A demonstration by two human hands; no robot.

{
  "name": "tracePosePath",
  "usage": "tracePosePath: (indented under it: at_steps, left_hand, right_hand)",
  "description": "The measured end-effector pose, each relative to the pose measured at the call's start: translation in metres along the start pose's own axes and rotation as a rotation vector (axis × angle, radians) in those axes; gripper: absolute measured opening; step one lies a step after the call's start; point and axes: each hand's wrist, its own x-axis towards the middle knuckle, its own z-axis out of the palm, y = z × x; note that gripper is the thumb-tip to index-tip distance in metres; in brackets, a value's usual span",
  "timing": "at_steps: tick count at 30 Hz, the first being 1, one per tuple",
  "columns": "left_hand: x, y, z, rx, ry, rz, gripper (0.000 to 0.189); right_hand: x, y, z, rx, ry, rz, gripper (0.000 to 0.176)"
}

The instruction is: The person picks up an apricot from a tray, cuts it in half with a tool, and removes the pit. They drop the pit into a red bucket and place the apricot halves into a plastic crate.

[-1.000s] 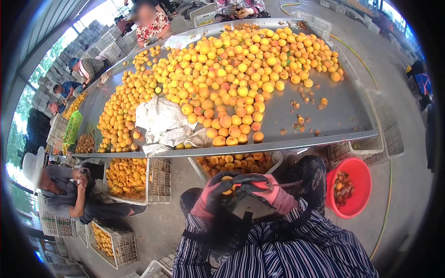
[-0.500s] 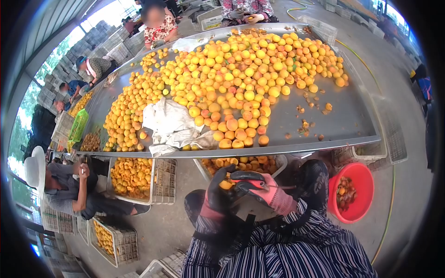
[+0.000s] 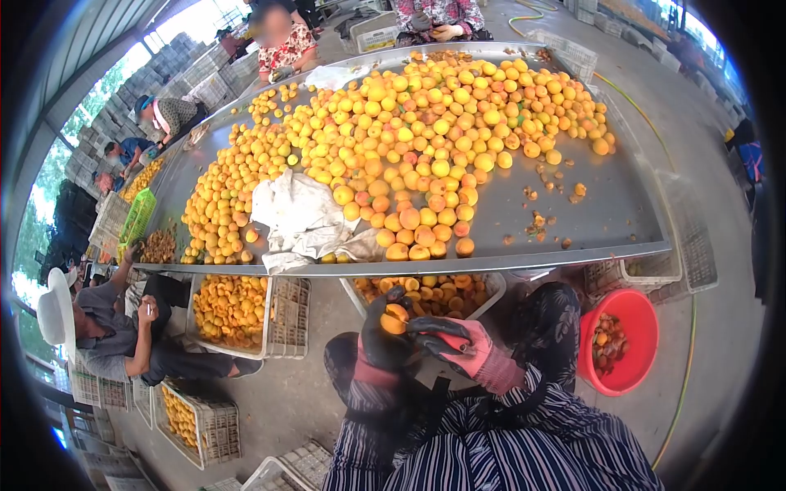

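My left hand (image 3: pixel 383 337), in a black and pink glove, holds an orange fruit (image 3: pixel 395 318) that looks split, its cut side showing. Close to its right, my right hand (image 3: pixel 468 350), in a pink and black glove, is closed around a small tool (image 3: pixel 453 341) with a reddish handle; the tool's tip is too small to make out. Both hands are above my lap, just below a crate of halved fruit (image 3: pixel 442 296). Many whole fruits (image 3: pixel 409 155) are piled on the metal table (image 3: pixel 598 221) in front.
A white cloth (image 3: pixel 299 214) lies on the table's near side. To the right stands a red basin (image 3: pixel 643 327) with scraps. Crates of fruit (image 3: pixel 288 319) stand at the left, beside a seated person in a hat (image 3: pixel 106 327). Other people are around the table's far side.
My hands have moved slightly apart, and the fruit in my left hand now shows its opened side. The seated person at left has reached one arm up toward the table's edge.
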Motion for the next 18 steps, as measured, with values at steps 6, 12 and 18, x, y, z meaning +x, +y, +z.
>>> tracePosePath:
  at_steps: [6, 12, 18]
  left_hand:
    - [-0.013, 0.015, 0.021, 0.530, 0.068, 0.342, 0.029]
    - [-0.012, -0.006, 0.017, 0.234, 0.406, 0.093, 0.027]
    - [-0.012, -0.004, -0.011, 0.642, 0.119, 0.214, 0.056]
  right_hand:
    - [0.000, -0.005, 0.004, -0.206, -0.008, -0.130, 0.046]
    - [-0.001, 0.018, 0.024, -0.603, -0.013, -0.254, 0.045]
    - [-0.001, 0.069, 0.016, -0.384, 0.177, 0.078, 0.038]
